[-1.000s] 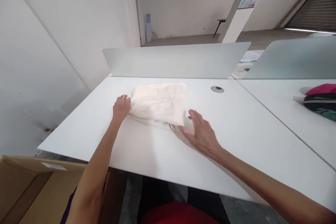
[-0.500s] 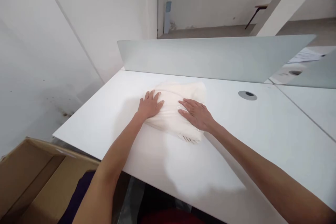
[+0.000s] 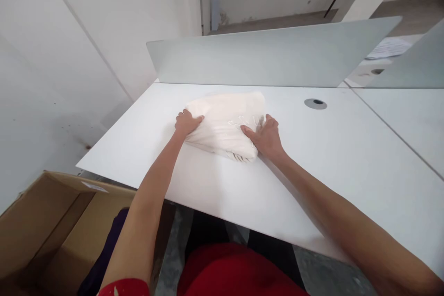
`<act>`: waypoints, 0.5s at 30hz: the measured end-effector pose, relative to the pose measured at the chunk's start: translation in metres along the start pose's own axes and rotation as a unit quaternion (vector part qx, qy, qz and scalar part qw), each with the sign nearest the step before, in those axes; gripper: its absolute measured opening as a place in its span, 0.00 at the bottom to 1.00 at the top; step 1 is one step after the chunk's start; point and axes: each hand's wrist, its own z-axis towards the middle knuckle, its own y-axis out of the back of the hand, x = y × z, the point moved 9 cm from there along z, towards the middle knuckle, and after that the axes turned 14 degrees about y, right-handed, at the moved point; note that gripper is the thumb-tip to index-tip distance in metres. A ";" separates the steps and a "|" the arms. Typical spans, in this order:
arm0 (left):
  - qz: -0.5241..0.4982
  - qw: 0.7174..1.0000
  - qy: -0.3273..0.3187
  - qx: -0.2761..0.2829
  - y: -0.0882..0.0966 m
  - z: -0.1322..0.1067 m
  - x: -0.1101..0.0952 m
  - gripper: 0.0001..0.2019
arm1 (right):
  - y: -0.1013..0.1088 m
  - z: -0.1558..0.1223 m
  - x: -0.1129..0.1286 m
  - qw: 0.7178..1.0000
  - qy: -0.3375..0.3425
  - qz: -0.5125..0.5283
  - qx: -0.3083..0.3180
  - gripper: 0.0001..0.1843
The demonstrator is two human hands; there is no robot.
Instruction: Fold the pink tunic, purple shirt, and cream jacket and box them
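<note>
A folded cream cloth [image 3: 225, 122] lies on the white desk [image 3: 312, 166], near its middle back. My left hand [image 3: 185, 122] grips the cloth's left edge with curled fingers. My right hand [image 3: 265, 136] grips the right front edge, thumb on top and fingers partly tucked under the fabric. Faint pale lettering shows on the cloth's top.
A grey frosted divider panel [image 3: 270, 55] stands along the desk's back edge. A round cable grommet [image 3: 315, 103] sits to the right of the cloth. An open cardboard box [image 3: 41, 236] with dark fabric inside stands on the floor at lower left. Papers [image 3: 386, 48] lie beyond the divider.
Both hands lay flat on top of the cloth half a second ago; now they have slid out to its left and right edges and closed on them.
</note>
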 end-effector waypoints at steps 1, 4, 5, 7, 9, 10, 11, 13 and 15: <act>-0.013 1.000 0.004 0.012 0.001 -0.001 0.000 0.39 | 0.003 -0.002 0.000 0.999 -0.021 0.029 -0.003 0.57; -0.081 0.995 0.011 0.061 0.004 -0.005 0.003 0.32 | 0.010 -0.004 0.001 0.991 -0.087 0.102 -0.007 0.55; -0.109 0.991 0.015 0.080 0.004 -0.008 0.005 0.30 | 0.013 -0.005 0.000 0.986 -0.108 0.125 -0.010 0.56; -0.168 0.979 0.025 0.117 0.005 -0.016 0.012 0.26 | 0.017 -0.009 -0.001 0.973 -0.137 0.187 -0.012 0.60; -0.219 0.963 0.031 0.152 0.004 -0.026 0.020 0.24 | 0.020 -0.016 -0.001 0.957 -0.152 0.247 -0.005 0.61; -0.240 0.956 0.030 0.165 0.004 -0.032 0.023 0.23 | 0.022 -0.022 0.000 0.950 -0.156 0.269 0.003 0.58; -0.258 0.950 0.029 0.176 0.002 -0.037 0.028 0.22 | 0.025 -0.027 0.002 0.946 -0.159 0.283 0.015 0.52; -0.278 0.940 0.026 0.194 -0.001 -0.048 0.037 0.21 | 0.031 -0.039 0.005 0.940 -0.168 0.295 0.039 0.34; -0.281 0.936 0.018 0.211 -0.005 -0.058 0.045 0.24 | 0.039 -0.046 0.007 0.936 -0.180 0.297 0.059 0.18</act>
